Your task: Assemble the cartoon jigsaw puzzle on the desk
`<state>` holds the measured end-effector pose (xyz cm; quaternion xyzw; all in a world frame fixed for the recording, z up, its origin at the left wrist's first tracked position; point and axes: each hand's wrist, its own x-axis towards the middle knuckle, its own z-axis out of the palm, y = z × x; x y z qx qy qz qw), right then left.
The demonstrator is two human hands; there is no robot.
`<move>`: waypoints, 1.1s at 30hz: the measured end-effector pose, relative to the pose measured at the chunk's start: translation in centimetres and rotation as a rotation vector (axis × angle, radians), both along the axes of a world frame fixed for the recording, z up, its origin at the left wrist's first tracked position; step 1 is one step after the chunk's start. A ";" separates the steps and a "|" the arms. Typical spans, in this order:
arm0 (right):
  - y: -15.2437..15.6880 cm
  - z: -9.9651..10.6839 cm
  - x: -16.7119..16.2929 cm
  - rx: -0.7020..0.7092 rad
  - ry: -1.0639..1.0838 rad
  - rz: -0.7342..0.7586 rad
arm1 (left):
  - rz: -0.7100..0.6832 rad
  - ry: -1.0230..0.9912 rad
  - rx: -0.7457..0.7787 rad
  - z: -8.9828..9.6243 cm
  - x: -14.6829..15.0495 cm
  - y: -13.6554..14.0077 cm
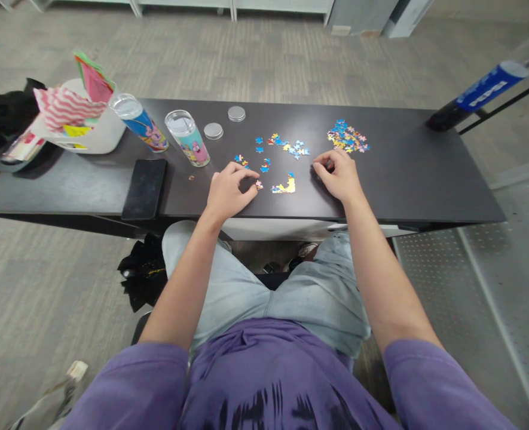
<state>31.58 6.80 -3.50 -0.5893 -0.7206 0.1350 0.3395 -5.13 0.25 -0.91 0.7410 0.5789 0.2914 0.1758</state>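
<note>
My left hand [231, 190] rests low over the dark table, index finger and thumb apart. A small pinkish puzzle piece [259, 185] lies at those fingertips; I cannot tell whether they touch it. To its right is an L-shaped joined section of puzzle [290, 184], yellow with a blue top. My right hand [339, 172] is on the table right of that section, fingers curled in and thumb against them; what they hold, if anything, is hidden. Beyond the hands lie a joined strip of puzzle [296, 149], several loose blue pieces [259, 145] and a heap of mixed pieces [347, 137].
Left of the puzzle stand two clear printed cups [195, 146], with two silver lids [213, 131] nearby. A black phone [144, 189] lies near the front edge. Farther left is a white basket [100, 143] holding cloths. A Pepsi-labelled cylinder [483, 92] leans at the right end.
</note>
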 end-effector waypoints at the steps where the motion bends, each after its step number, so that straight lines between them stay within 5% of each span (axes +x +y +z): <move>1: 0.0 0.0 0.0 -0.001 -0.002 0.001 | -0.007 0.016 0.004 0.1 0.0 -0.1; 17: 0.5 -0.4 0.2 0.023 -0.030 0.009 | 0.006 0.010 0.002 0.1 -0.1 0.3; 33: 0.4 -0.2 0.1 0.022 -0.022 0.006 | -0.125 0.073 -0.014 0.6 -0.5 0.1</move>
